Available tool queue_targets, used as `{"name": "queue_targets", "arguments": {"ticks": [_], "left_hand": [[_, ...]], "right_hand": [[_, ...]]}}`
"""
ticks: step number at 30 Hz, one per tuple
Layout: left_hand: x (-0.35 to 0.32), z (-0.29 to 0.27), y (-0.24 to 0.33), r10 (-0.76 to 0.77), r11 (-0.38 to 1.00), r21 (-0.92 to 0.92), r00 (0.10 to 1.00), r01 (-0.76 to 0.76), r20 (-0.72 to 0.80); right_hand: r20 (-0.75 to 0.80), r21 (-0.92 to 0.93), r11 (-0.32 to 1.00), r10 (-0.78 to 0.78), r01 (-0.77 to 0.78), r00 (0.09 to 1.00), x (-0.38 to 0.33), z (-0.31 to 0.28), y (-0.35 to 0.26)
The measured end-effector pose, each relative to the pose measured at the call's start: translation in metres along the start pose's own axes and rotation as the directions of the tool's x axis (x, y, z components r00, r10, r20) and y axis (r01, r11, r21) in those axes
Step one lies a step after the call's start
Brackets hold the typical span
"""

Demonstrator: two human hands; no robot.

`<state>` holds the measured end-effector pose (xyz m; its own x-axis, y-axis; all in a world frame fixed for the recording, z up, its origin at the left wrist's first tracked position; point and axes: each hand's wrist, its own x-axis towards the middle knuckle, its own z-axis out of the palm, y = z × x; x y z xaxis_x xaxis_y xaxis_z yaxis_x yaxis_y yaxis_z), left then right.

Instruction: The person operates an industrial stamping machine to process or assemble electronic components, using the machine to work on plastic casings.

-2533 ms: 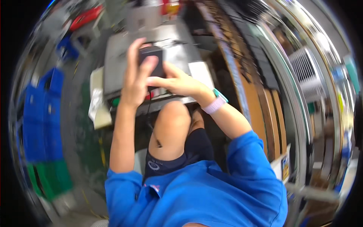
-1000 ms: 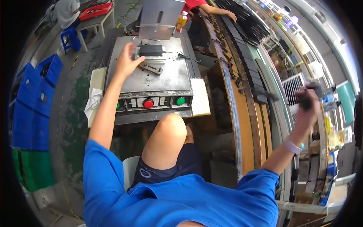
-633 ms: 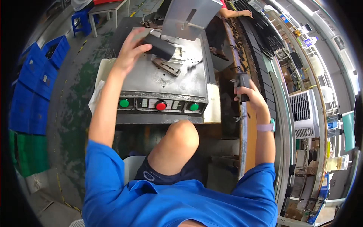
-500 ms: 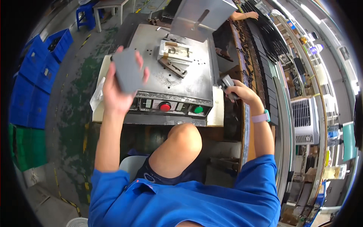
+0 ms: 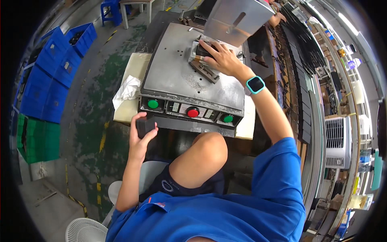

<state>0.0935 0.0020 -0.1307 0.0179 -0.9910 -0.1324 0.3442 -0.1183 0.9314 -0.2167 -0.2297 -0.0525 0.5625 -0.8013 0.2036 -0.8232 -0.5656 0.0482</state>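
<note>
My left hand (image 5: 139, 141) holds a dark, flat rectangular piece (image 5: 146, 126) upright, just in front of the machine's left front corner. Its fingers and thumb close round the edges. Over on the steel plate (image 5: 165, 72), my right hand (image 5: 226, 59) lies with fingers stretched across a small dark part (image 5: 202, 50). That part sits in a metal fixture (image 5: 195, 59), mostly covered by the hand. A metal bar (image 5: 206, 73) is bolted at an angle along the fixture's near side.
Green buttons (image 5: 152, 104) and a red button (image 5: 192, 112) line the machine's front. Behind the fixture rises a metal guard (image 5: 236, 20). Crumpled white paper (image 5: 128, 90) lies at left; blue crates (image 5: 50, 76) stand beyond. Another person's hand (image 5: 277, 18) is at the far right.
My left hand has come down toward me with the dark flat piece, from above the plate's left edge. My right hand has moved from the machine's right side, carrying a small part, onto the fixture.
</note>
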Motion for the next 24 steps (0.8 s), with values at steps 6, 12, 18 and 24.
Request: {"name": "queue_targets", "arguments": {"ticks": [6,12,18,24], "left_hand": [[0.041,-0.001,-0.014,0.289,0.891,0.342,0.954,-0.299,0.081],[0.051,0.037,0.018,0.305,0.894,0.268,0.925,-0.360,0.224],[0.048,0.156,0.077,0.427,0.837,0.077,0.735,-0.541,0.527],[-0.025,0.169,0.075,0.277,0.887,0.088,0.674,-0.454,0.685]], "right_hand": [[0.561,0.101,0.975,0.109,-0.198,0.820,-0.103,-0.055,-0.024],[0.054,0.025,0.986,0.166,-0.167,0.985,-0.169,-0.031,-0.078],[-0.042,0.989,0.150,0.175,0.016,0.984,-0.136,-0.079,-0.144],[-0.390,0.454,0.845,0.473,-0.281,0.790,-0.272,-0.193,-0.020]]}}
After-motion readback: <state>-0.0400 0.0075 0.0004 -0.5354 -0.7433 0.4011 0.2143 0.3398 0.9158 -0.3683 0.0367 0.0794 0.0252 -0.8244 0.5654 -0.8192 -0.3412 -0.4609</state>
